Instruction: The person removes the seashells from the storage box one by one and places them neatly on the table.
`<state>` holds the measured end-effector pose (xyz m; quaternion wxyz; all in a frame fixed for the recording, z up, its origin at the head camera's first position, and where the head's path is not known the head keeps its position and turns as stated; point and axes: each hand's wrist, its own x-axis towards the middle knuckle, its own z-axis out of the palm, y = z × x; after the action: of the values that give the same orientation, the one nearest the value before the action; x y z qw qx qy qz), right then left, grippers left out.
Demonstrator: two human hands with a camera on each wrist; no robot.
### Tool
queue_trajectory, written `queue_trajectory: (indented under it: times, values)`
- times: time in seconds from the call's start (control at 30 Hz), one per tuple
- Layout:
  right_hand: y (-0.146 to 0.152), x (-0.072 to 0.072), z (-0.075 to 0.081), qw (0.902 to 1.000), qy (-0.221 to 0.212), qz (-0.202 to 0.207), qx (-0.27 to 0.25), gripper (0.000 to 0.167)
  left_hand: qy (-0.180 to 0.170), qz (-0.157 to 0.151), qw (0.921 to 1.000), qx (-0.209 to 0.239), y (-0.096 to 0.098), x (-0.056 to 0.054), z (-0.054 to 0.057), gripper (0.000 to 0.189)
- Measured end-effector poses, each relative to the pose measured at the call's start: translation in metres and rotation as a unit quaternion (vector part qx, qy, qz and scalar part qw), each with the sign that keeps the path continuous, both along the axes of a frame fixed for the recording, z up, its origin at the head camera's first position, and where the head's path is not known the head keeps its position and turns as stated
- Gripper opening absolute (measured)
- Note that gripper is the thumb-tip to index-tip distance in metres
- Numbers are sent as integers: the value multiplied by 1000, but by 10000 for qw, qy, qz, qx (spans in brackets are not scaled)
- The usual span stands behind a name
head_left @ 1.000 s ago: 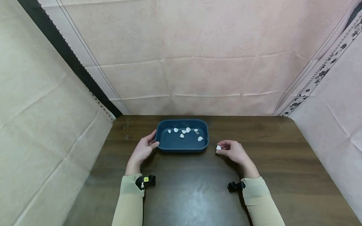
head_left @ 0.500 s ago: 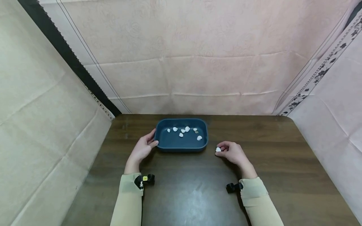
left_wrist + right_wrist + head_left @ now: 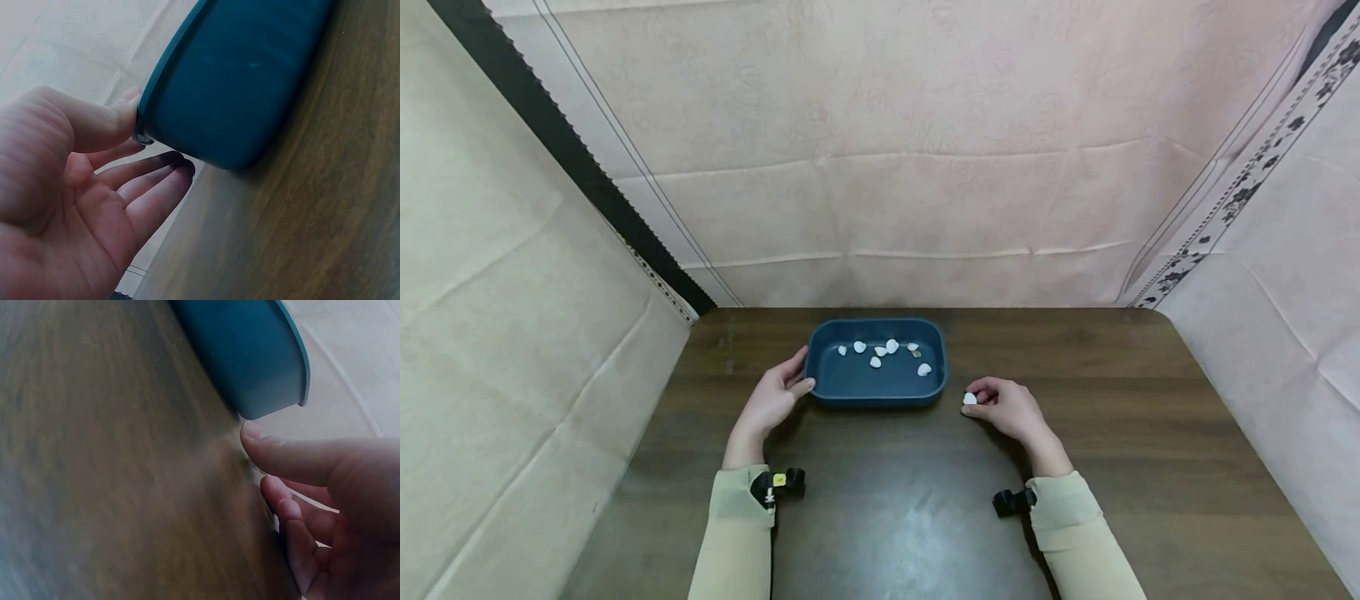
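In the head view a dark blue rectangular tray (image 3: 876,392) sits near the table's back edge. Several small white shell-like pieces (image 3: 892,346) lie scattered inside it, with a brownish one (image 3: 916,353) among them. My left hand (image 3: 771,404) grips the tray's left end, its thumb on the rim, as the left wrist view shows from the side. To the right of the tray, low over the table, my right hand (image 3: 1007,410) pinches another small white shell-like piece (image 3: 970,399) between thumb and fingers. In the right wrist view that piece is mostly hidden.
The brown wooden table (image 3: 880,500) stretches in front of the tray and out to both sides. Pale cloth walls (image 3: 880,217) rise behind it and on the left and right. Each sleeve carries a black wrist camera (image 3: 1015,502).
The head view has shifted slightly. My right hand, with the white piece pinched, has come a little nearer to me beside the tray. My left hand keeps its grip on the tray.
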<state>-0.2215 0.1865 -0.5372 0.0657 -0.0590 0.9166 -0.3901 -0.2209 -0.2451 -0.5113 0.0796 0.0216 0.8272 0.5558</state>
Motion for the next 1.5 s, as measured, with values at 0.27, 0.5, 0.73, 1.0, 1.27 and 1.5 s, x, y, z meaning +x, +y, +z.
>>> queue_trajectory:
  times: [0.27, 0.5, 0.73, 1.0, 1.27, 1.5]
  values:
    - [0, 0, 1, 9999, -157, 22, -36, 36, -25, 9, 10000, -22, 1, 1, 1, 65]
    - [4, 0, 3, 9995, -244, 136, -165, 38, 18, 4, 9999, -108, 0, 0, 0, 65]
    - [8, 0, 3, 9982, -341, 242, -427, 41, -14, -31, 9999, -121, 0, 2, 1, 66]
    - [15, -4, 0, 9971, -332, 406, -543, 44, -6, -18, 10000, -93, -1, 2, 0, 66]
    - [18, -5, 0, 9962, -319, 498, -645, 44, 33, -31, 10000, -77, 0, 2, 1, 65]
    - [18, -3, 0, 9953, -435, 463, -736, 44, 61, -39, 9999, -140, -1, 2, 0, 65]
